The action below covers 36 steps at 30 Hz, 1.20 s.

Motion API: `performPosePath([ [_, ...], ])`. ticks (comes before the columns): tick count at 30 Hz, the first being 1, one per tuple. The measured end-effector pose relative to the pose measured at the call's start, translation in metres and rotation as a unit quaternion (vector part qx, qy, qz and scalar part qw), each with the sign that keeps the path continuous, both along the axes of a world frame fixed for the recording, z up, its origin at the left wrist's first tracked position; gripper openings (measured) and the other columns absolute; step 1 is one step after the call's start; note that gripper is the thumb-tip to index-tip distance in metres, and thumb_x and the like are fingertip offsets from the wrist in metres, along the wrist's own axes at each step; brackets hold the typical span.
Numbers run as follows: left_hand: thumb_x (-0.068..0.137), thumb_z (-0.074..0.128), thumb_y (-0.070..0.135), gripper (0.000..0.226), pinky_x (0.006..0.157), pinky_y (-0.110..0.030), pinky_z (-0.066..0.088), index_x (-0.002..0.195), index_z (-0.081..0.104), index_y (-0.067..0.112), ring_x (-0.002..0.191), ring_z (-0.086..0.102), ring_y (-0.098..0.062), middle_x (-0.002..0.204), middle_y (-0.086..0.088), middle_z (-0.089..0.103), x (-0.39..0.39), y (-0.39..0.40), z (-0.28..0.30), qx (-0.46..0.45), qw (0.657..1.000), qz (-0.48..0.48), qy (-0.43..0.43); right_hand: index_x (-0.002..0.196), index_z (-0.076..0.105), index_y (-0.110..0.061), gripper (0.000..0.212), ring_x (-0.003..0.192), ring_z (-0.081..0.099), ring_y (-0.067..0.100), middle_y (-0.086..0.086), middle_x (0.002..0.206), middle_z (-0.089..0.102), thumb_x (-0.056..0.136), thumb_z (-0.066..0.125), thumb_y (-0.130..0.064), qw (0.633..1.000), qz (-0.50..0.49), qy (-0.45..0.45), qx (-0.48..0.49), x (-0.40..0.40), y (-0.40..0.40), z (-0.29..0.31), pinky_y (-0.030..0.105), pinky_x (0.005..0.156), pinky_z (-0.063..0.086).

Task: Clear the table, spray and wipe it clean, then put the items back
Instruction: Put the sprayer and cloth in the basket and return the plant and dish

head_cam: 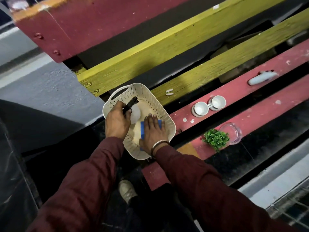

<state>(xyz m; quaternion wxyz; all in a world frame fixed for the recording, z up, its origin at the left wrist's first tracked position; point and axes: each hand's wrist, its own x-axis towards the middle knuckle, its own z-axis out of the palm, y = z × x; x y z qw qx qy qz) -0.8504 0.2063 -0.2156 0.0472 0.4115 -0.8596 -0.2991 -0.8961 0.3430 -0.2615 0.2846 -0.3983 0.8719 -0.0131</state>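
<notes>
While my left hand [117, 122] grips the black trigger head of the spray bottle [134, 113], my right hand [153, 133] lies flat with straight fingers on the blue sponge [143, 129]; both things sit inside the cream perforated basket [150, 99] at the bench's [234, 91] end, overhanging its near edge. Farther along the near red plank stand a small green plant [215, 138] and, just beside it, a clear glass bowl [233, 132]. On the next red plank two white cups [209, 106] stand touching, both showing white insides, and beyond them lies a pale bottle-like thing [260, 77] on its side.
</notes>
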Motion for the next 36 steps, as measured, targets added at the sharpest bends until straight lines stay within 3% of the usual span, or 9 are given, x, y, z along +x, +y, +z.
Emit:
performPosePath([
  [5,0.09,0.064,0.023,0.052,0.096,-0.046,0.049,0.136,0.046,0.006,0.125,0.051,-0.032,0.136,-0.015,0.054,0.005,0.004,0.005,-0.044,0.999,-0.028,0.002,0.152,0.002,-0.01,0.091,0.147,-0.005,0.031,0.014,0.16,-0.003,0.084,0.05,-0.048,0.997,0.002,0.058,-0.041,-0.003,0.007,0.014,0.055,0.117,0.001],
  [7,0.088,0.063,0.018,0.065,0.114,-0.046,0.035,0.146,0.037,0.004,0.143,0.035,-0.032,0.153,-0.017,0.039,0.009,0.009,0.011,-0.077,0.996,-0.049,0.007,0.152,0.002,-0.01,0.09,0.147,-0.003,0.032,0.014,0.16,0.0,0.085,0.049,-0.048,0.995,0.001,0.081,-0.051,-0.004,0.009,0.02,0.055,0.117,0.003],
  [9,0.085,0.063,0.014,0.072,0.12,-0.045,0.025,0.15,0.033,0.004,0.149,0.024,-0.031,0.16,-0.016,0.028,0.009,0.016,0.017,-0.103,0.992,-0.069,0.009,0.152,0.003,-0.01,0.088,0.147,-0.001,0.031,0.013,0.16,0.001,0.085,0.049,-0.045,0.993,-0.015,0.104,-0.06,-0.009,0.012,0.027,0.054,0.118,0.001],
  [14,0.081,0.065,0.013,0.077,0.121,-0.047,0.024,0.15,0.032,0.008,0.151,0.017,-0.032,0.163,-0.014,0.02,-0.003,0.041,0.036,-0.116,0.987,-0.107,0.005,0.152,0.005,-0.012,0.084,0.148,-0.001,0.028,0.011,0.16,0.0,0.084,0.047,-0.036,0.985,-0.067,0.144,-0.07,-0.032,0.037,0.047,0.053,0.117,-0.001],
  [19,0.076,0.065,0.011,0.084,0.12,-0.049,0.024,0.152,0.03,0.009,0.151,0.015,-0.035,0.164,-0.017,0.017,-0.028,0.078,0.043,-0.127,0.974,-0.189,0.007,0.152,0.003,-0.012,0.089,0.148,-0.001,0.028,0.011,0.16,0.0,0.082,0.047,-0.043,0.973,-0.133,0.184,-0.047,-0.065,0.089,0.058,0.051,0.117,-0.001],
  [24,0.071,0.065,0.008,0.086,0.121,-0.046,0.023,0.152,0.034,0.008,0.152,0.016,-0.032,0.164,-0.016,0.02,-0.065,0.127,0.037,-0.126,0.953,-0.274,0.019,0.15,0.02,-0.009,0.084,0.146,0.014,0.032,0.015,0.158,0.016,0.079,0.053,-0.04,0.957,-0.209,0.197,-0.04,-0.1,0.151,0.05,0.053,0.117,0.011],
  [27,0.075,0.065,0.014,0.079,0.119,-0.047,0.029,0.149,0.04,0.009,0.15,0.023,-0.033,0.161,-0.017,0.026,-0.091,0.162,0.024,-0.131,0.929,-0.344,0.03,0.15,0.017,-0.009,0.084,0.145,0.018,0.03,0.014,0.158,0.018,0.079,0.055,-0.032,0.946,-0.269,0.178,-0.026,-0.12,0.195,0.039,0.049,0.116,0.02],
  [32,0.067,0.069,0.02,0.092,0.121,-0.047,0.022,0.151,0.036,0.01,0.151,0.02,-0.037,0.161,-0.018,0.026,-0.13,0.22,-0.004,-0.131,0.888,-0.441,0.017,0.151,0.016,-0.01,0.075,0.143,0.024,0.031,0.013,0.158,0.019,0.085,0.048,-0.025,0.934,-0.32,0.159,-0.004,-0.151,0.255,0.007,0.046,0.113,0.027],
  [36,0.069,0.07,0.042,0.099,0.12,-0.048,0.026,0.155,0.031,0.013,0.151,0.019,-0.035,0.163,-0.014,0.022,-0.146,0.245,-0.035,-0.109,0.864,-0.492,0.003,0.149,0.022,-0.01,0.064,0.143,0.023,0.032,0.015,0.157,0.02,0.087,0.025,-0.028,0.942,-0.313,0.114,0.041,-0.166,0.288,-0.029,0.045,0.115,0.024],
])
